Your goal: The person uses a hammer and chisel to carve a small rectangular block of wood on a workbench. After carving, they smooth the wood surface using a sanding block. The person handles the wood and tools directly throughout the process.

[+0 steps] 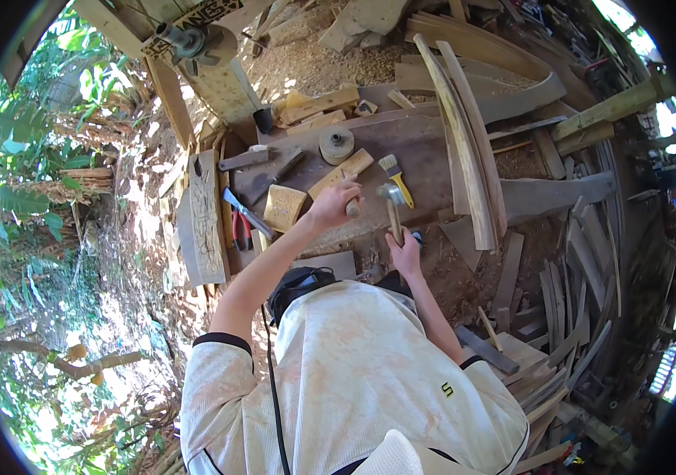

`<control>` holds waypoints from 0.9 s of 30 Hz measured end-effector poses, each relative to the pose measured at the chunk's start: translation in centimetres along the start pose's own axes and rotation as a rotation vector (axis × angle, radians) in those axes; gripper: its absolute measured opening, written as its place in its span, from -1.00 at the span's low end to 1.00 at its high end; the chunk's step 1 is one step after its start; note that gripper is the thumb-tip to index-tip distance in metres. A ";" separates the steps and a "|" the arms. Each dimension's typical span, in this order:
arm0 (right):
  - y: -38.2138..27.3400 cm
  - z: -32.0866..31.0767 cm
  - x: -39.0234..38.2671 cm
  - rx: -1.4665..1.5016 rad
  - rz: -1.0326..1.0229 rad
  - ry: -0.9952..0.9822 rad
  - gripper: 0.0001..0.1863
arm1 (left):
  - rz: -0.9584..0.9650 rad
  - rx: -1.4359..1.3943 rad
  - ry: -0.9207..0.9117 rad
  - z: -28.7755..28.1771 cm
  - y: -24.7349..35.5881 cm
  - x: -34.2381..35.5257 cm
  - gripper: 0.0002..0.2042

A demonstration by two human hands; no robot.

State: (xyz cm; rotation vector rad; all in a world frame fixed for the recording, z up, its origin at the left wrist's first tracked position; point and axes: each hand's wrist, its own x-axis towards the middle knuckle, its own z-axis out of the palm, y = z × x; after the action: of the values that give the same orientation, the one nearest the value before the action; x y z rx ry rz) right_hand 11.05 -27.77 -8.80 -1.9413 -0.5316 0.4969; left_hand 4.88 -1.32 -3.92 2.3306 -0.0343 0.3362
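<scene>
Brown work surface [421, 144] bears a wood block [358, 164]; the left hand [336, 204], fingers curled, grips a wooden handle [353, 208] beside the block, while the right hand [405, 255] clasps a hammer [392, 207] near a yellow brush [396, 180]

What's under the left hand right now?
A pale wooden block shows past the left hand, which grips a wooden handle. The part of the bench directly beneath the hand is covered, so I can't tell what lies there.
</scene>
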 end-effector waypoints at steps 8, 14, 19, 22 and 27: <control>-6.4 -2.8 -2.4 -0.089 -0.049 -0.228 -0.63 | -0.132 -0.011 0.238 -0.2 0.3 -0.5 -0.87; -9.4 -2.7 -3.4 -0.189 -0.145 -0.328 -0.63 | -0.075 -0.023 0.175 -0.9 -0.4 -1.3 -0.77; -10.4 -3.4 -4.1 -0.213 -0.317 -0.320 -0.65 | -0.065 0.003 0.042 -1.0 0.0 -1.6 -0.77; -10.7 -4.1 -4.5 -0.216 -0.377 -0.350 -0.66 | -0.004 0.013 0.121 -0.6 -0.2 -1.3 -0.72; -11.2 -3.1 -4.4 -0.207 -0.330 -0.311 -0.67 | -0.071 -0.002 0.034 -1.1 -0.1 -0.8 -0.77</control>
State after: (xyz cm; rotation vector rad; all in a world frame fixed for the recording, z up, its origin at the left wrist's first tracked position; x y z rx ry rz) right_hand 7.59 -28.21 3.17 -1.9267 -1.1202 0.5486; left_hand 3.86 -0.54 -3.39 2.3174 0.0641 0.3404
